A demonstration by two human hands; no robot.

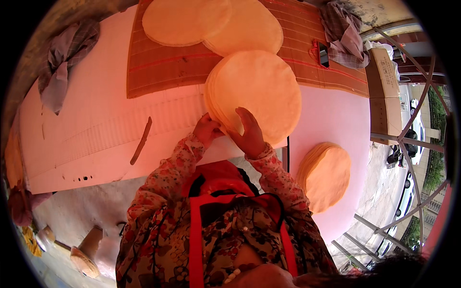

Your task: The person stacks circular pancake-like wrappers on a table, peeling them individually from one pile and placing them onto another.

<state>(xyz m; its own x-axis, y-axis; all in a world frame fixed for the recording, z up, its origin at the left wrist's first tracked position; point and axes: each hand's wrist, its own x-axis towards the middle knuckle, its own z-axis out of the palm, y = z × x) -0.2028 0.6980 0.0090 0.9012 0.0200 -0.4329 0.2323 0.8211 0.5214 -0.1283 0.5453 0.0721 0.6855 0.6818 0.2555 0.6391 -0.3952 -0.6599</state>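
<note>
A tall stack of thin round flatbreads (pixel 264 91) lies on the table in front of me, across the near edge of a brown mat. My left hand (pixel 208 131) is at the stack's near left edge, its fingers curled in against the rim. Whether a sheet's edge is pinched there I cannot make out. Over the near side of the same stack is my right hand (pixel 249 133), thumb and fingers apart, touching the top. Beyond it, two more round piles overlap: a left pile (pixel 185 19) and a right pile (pixel 254 31). Another flatbread stack (pixel 329 175) sits at my right.
The brown slatted mat (pixel 158 72) covers the far part of the white table (pixel 81 129). A brown strip (pixel 141 140) lies at left. Cloths (pixel 65 57) hang at the far left; a phone (pixel 323 54) and checked cloth (pixel 345 36) are at far right, by a cardboard box (pixel 385 91).
</note>
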